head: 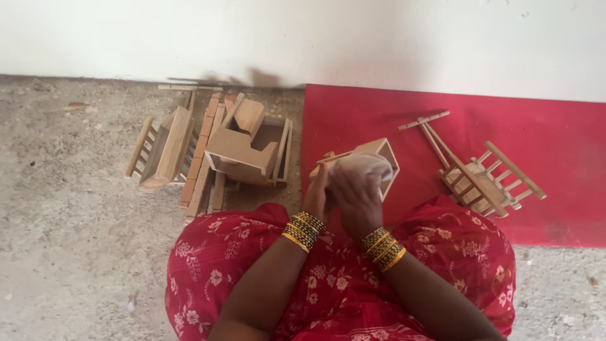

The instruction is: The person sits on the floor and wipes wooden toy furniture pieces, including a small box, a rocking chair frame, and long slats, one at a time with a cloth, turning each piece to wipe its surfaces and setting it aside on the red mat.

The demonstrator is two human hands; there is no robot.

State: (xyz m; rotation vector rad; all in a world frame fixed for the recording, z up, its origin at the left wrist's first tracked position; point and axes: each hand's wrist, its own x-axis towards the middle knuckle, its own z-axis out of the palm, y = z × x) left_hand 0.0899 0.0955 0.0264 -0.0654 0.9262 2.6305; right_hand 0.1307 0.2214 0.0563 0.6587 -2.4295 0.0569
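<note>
Several wooden pieces (211,148) lie at left of centre, while mid-frame the left hand (315,192) grips a small wooden box (372,161) and the right hand (356,189) closes on a white cloth (363,165), apparently wiping it; turning it seems next.

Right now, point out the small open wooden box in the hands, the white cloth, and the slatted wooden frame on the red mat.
small open wooden box (386,151), head view, top corner.
white cloth (363,163), head view, middle.
slatted wooden frame (483,180), head view, centre slats.
</note>
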